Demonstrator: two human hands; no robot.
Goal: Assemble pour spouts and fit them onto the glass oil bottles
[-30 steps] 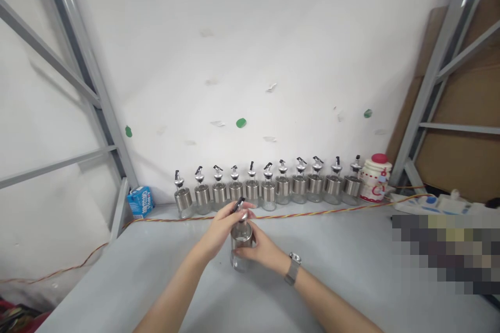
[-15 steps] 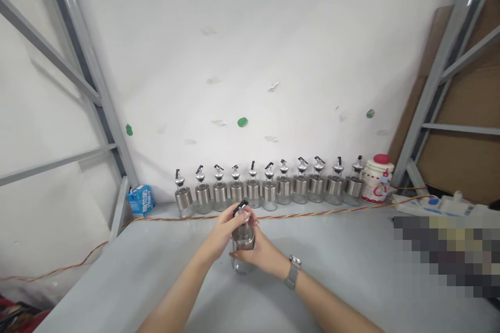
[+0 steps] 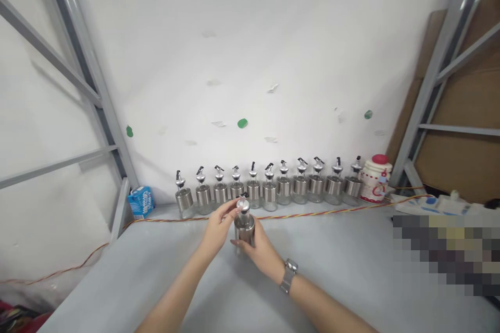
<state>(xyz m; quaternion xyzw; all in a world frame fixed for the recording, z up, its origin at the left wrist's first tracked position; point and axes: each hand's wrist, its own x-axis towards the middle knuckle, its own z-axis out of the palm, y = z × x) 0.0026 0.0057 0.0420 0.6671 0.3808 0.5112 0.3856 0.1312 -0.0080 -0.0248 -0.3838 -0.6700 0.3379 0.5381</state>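
My right grip: clamped round the steel band of a glass dispenser bottle, upright on the grey worktop. My left grip: fingers pinched at its spout cap. Behind, along the wall: row of matching bottles, ceramic jar, blue carton.

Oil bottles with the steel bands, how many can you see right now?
12. Eleven stand in a row along the wall, from beside the blue carton to the jar. One bottle is held in both hands.
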